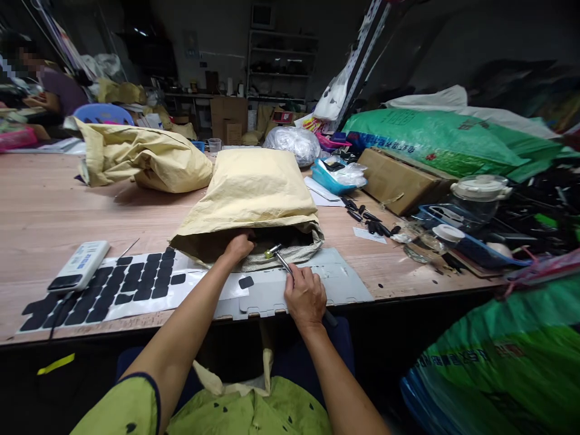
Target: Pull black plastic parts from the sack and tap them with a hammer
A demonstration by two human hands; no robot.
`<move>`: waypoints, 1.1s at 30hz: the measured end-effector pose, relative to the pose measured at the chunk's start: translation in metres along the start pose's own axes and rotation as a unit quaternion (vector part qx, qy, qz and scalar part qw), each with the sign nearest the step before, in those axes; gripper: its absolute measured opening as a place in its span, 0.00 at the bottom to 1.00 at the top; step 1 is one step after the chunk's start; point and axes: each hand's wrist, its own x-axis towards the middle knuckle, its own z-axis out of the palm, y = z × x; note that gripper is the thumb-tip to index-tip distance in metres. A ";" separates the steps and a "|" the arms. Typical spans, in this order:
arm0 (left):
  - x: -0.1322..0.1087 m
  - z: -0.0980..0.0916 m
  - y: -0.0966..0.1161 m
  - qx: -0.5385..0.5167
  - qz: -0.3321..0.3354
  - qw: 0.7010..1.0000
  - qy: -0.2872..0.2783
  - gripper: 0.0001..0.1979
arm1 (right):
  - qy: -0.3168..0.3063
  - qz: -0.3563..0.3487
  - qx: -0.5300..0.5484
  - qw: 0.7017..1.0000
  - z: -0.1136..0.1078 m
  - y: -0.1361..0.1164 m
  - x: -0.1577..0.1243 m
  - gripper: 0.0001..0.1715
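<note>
A pale yellow sack point(258, 187) lies on the table, its dark mouth facing me. My left hand point(239, 246) reaches into that mouth; its fingers are hidden inside. My right hand point(306, 296) is closed around a small hammer point(284, 262) with a metal shaft. The hammer's head, yellowish at one end, is at the sack's lower lip. Under the mouth lies a flat grey board point(339, 284). To the left is a white sheet with rows of black rounded pads point(129, 281), and one loose black pad point(246, 282) sits near my left forearm.
A second yellow sack point(154, 160) stands at the back left. A white device point(79, 266) with a cable lies left. On the right are black handle-like parts point(369, 219), a cardboard box point(403, 178), a clear jar point(478, 196) and green bags point(435, 136). Another person point(58, 90) sits far left.
</note>
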 end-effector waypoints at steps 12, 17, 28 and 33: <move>-0.096 -0.009 -0.045 0.013 0.095 0.995 0.029 0.10 | -0.011 -0.006 0.086 0.996 -0.004 0.003 0.002 0.19; -0.091 -0.007 -0.046 0.010 0.098 0.995 0.026 0.10 | -0.007 -0.009 0.304 0.953 -0.018 -0.017 -0.014 0.22; -0.089 -0.005 -0.050 -0.019 0.080 0.997 0.014 0.09 | -0.088 -0.069 0.311 0.944 -0.033 -0.048 -0.034 0.24; -0.089 -0.005 -0.050 -0.025 0.080 0.996 0.020 0.10 | -0.109 -0.060 0.270 0.955 -0.035 -0.046 -0.032 0.24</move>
